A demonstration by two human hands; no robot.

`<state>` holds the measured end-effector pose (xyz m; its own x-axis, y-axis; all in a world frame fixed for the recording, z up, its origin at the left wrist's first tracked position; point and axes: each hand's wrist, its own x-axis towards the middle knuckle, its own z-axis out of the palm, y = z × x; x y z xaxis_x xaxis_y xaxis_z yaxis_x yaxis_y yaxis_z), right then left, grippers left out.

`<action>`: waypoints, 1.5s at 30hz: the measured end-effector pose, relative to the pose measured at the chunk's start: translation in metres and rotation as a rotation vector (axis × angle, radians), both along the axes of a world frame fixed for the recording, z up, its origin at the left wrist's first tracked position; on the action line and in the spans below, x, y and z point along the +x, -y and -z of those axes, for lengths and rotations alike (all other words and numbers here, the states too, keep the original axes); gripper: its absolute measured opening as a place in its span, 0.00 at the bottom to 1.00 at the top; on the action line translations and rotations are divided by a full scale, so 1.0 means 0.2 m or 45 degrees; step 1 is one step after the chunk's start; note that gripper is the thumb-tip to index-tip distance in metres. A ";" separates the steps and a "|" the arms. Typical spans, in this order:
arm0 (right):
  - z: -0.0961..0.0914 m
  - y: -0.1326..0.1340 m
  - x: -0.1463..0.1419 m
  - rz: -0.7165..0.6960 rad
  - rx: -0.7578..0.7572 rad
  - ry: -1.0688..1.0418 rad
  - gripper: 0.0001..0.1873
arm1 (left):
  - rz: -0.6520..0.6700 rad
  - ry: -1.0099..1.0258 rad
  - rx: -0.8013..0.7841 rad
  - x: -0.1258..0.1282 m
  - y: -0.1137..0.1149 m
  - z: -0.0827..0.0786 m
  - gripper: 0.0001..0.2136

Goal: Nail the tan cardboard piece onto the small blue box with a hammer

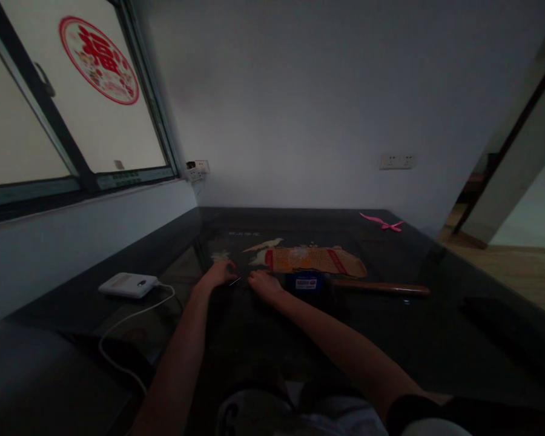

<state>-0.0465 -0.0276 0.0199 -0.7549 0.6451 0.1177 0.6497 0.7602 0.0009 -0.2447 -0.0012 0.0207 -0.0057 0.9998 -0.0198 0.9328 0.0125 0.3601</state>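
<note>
My left hand is at the middle of the dark table, its fingers curled towards the thumb. A thin, shiny rod shows at its fingertips; the exact grip is too dim to make out. Just to the right, my right hand is low over the tabletop with its fingers bent together, and what they hold, if anything, is hidden. Beside the right wrist sits a small blue box with a white label. Behind it lies an orange-brown mesh piece with red bands.
A brown wooden stick lies right of the blue box. At the left, a white power bank trails a white cable over the table edge. A pink ribbon lies at the far right, and a dark flat object near the right edge.
</note>
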 end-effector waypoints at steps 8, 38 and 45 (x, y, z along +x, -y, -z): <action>0.02 0.00 0.03 0.048 -0.012 -0.116 0.15 | 0.034 0.035 -0.028 0.02 0.01 -0.01 0.15; 0.00 0.50 0.82 0.046 -0.277 -0.535 0.15 | 0.170 -0.016 0.149 0.04 -0.06 0.08 0.09; -0.01 0.56 0.95 0.134 -0.316 -0.752 0.14 | 0.154 -0.102 0.067 0.10 -0.02 0.05 0.11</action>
